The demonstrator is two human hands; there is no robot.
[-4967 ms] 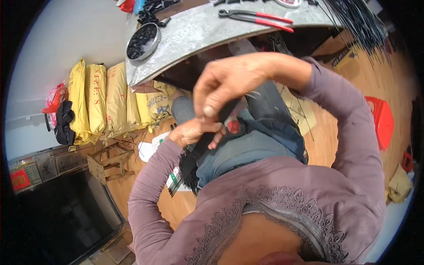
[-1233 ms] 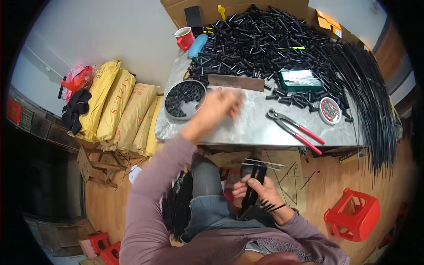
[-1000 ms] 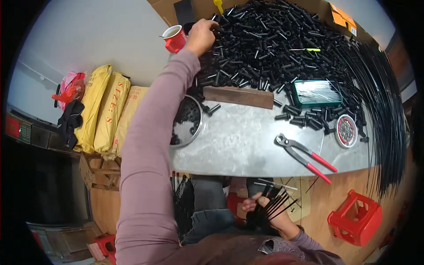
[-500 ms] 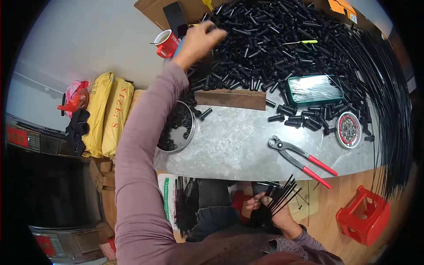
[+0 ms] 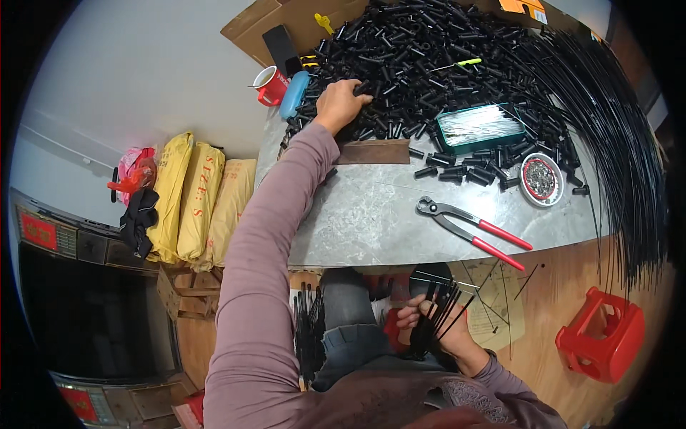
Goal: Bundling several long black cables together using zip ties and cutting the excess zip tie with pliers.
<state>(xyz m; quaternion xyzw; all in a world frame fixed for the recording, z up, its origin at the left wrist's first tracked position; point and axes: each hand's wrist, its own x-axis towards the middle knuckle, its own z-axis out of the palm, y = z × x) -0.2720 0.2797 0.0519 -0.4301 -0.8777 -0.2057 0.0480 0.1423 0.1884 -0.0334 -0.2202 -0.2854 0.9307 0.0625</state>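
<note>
My left hand (image 5: 340, 107) reaches far over the table into a large heap of black flanged tubular pieces (image 5: 400, 53). Its thumb and fingers close around a black piece at the heap's near left; the fingertips are partly hidden. Low at the right, below the table edge, my right hand (image 5: 457, 334) grips a bundle of thin black rods (image 5: 444, 309) that fans upward. A thin silver rod (image 5: 446, 280) sticks out above this hand, and its fingers curl around the bundle.
Red-handled pincers (image 5: 471, 232) lie on the grey table (image 5: 357, 222). Beyond are a wooden bar (image 5: 373, 152), a green box of silver rods (image 5: 480, 127) and a bowl of small metal parts (image 5: 541, 180). Long black rods (image 5: 614, 136) overhang the right edge. A red stool (image 5: 604, 336) stands below.
My left hand has come down and nearer, from above the heap's left edge into the black pieces. My right hand still holds its bundle. The view has shifted slightly.
</note>
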